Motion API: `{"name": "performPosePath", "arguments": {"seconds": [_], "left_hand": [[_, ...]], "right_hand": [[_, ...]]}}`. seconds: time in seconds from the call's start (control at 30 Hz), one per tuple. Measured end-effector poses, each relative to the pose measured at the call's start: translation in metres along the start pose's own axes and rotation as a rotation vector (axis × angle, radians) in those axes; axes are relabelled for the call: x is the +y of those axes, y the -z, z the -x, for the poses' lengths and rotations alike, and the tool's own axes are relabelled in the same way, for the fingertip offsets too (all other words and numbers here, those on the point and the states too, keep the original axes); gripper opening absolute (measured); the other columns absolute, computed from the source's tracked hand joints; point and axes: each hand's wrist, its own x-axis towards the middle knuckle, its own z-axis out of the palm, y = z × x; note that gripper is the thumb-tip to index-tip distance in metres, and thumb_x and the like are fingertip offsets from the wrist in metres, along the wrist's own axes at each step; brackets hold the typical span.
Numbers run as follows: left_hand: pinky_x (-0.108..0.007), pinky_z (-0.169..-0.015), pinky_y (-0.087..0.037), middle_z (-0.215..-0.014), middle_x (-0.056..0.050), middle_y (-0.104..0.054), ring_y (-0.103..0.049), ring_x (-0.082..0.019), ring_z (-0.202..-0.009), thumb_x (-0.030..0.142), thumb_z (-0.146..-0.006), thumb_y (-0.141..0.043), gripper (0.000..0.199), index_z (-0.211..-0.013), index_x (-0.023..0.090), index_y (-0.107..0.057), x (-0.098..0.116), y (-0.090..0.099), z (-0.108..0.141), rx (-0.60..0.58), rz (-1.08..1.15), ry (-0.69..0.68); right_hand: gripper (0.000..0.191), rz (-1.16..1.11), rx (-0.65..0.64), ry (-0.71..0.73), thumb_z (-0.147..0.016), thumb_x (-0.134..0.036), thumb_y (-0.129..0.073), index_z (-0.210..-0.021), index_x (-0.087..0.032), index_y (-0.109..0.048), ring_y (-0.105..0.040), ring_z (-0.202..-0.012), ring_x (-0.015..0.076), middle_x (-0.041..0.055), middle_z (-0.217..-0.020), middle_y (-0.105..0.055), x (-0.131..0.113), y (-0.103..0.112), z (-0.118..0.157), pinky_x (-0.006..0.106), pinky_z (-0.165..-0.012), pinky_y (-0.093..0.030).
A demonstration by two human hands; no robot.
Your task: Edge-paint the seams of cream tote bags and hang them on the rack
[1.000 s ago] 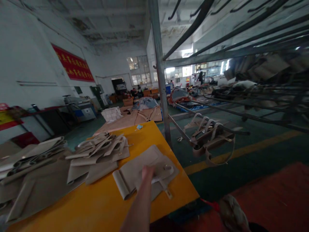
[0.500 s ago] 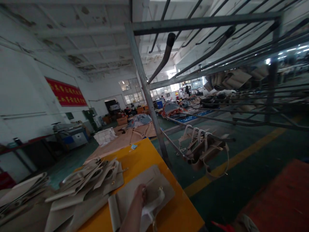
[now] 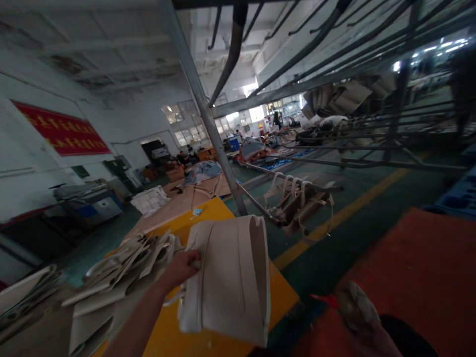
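Observation:
My left hand is closed on the edge of a beige bag, raised over the yellow table. The bag lies tilted on its side, its mouth facing right, and a strap hangs under my hand. At the lower right, my right hand appears covered by a greyish glove and is blurred. A slim red pointed tool sticks out of it to the left; its kind is unclear. To the left of my left arm lies a pile of flat beige bags with straps.
A metal rack rises just beyond the table, its long prongs reaching toward me. Several beige bags hang by their straps on a low bar. An orange-red surface is at right. More beige pieces lie at far left.
My left hand has lifted the bag off the yellow table and turned it so its mouth faces right. My right hand with the red tool has come further into view. The view has shifted.

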Motion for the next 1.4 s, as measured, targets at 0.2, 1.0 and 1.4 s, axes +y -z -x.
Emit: {"name": "performPosePath", "arguments": {"seconds": [0.2, 1.0, 1.4], "left_hand": [[-0.044, -0.1, -0.056, -0.101, -0.008, -0.085, -0.078, -0.033, -0.106, 0.024, -0.077, -0.058, 0.019, -0.086, 0.027, -0.075, 0.003, -0.039, 0.01, 0.014, -0.325, -0.148], [-0.045, -0.13, -0.05, -0.119, -0.001, -0.09, -0.076, -0.032, -0.139, 0.003, -0.063, -0.061, 0.054, -0.099, 0.027, -0.093, -0.065, -0.194, -0.08, -0.008, 0.292, 0.24], [-0.042, -0.124, -0.056, -0.114, -0.002, -0.091, -0.08, -0.032, -0.132, 0.011, -0.055, -0.058, 0.055, -0.096, 0.026, -0.093, -0.085, -0.2, -0.089, -0.052, 0.352, 0.338]], "right_hand": [[0.054, 0.002, 0.228, -0.061, -0.042, -0.033, -0.101, -0.089, -0.033, -0.076, -0.082, -0.075, 0.0246, 0.0005, -0.087, -0.084, -0.002, 0.005, 0.002, 0.034, -0.068, -0.072], [0.067, 0.124, 0.181, 0.109, -0.042, -0.048, -0.115, -0.098, -0.034, -0.08, -0.082, -0.083, 0.0241, 0.0001, -0.099, -0.085, -0.02, 0.001, -0.023, 0.034, -0.075, -0.072], [0.056, 0.19, 0.075, 0.071, -0.046, -0.027, -0.104, -0.094, -0.029, -0.075, -0.077, -0.071, 0.0197, -0.0055, -0.086, -0.083, -0.015, -0.142, -0.162, 0.027, -0.057, -0.065]]}}
